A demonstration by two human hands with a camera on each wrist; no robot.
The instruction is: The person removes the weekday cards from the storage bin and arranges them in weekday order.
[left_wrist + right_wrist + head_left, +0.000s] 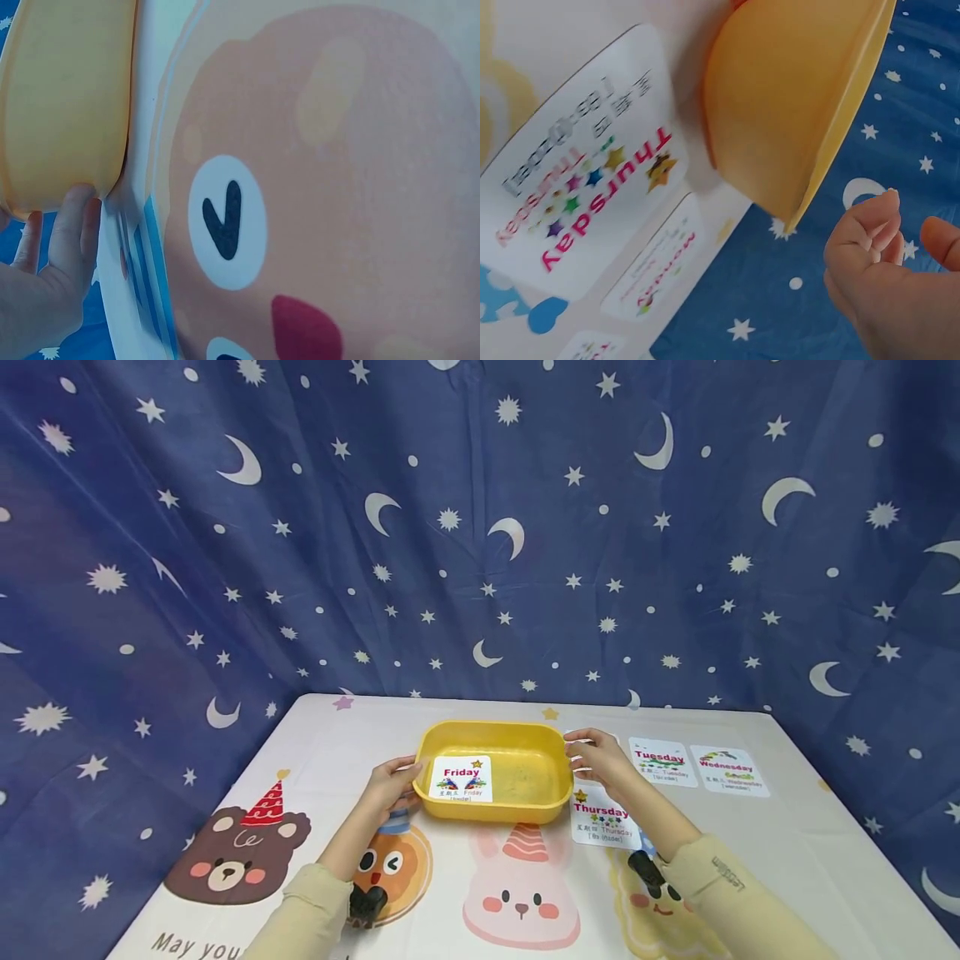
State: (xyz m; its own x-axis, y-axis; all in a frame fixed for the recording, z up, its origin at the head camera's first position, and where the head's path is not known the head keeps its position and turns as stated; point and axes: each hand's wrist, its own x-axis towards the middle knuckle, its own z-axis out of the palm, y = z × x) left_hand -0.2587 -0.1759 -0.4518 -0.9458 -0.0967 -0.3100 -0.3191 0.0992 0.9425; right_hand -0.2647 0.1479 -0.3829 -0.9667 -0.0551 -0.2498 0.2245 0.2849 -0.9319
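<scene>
A yellow plastic basin [491, 812] stands on the table, with a white Friday card [461, 779] lying inside at its left. My left hand [392, 783] is at the basin's left end, its fairly straight fingers touching the outer wall in the left wrist view. Beside the right end is my right hand [600, 758], fingers loosely bent and holding nothing; the right wrist view shows a gap between it and the basin. Below that hand lies a Thursday card [603, 818], partly overlapped by the forearm. A Monday card [652, 259] is mostly hidden behind the right hand in the head view.
Farther right lie a Tuesday card [663, 762] and a Wednesday card [730, 771]. The tablecloth [337, 735] carries printed cartoon animals and food. A dark blue curtain [450, 568] with moons and stars hangs behind the table.
</scene>
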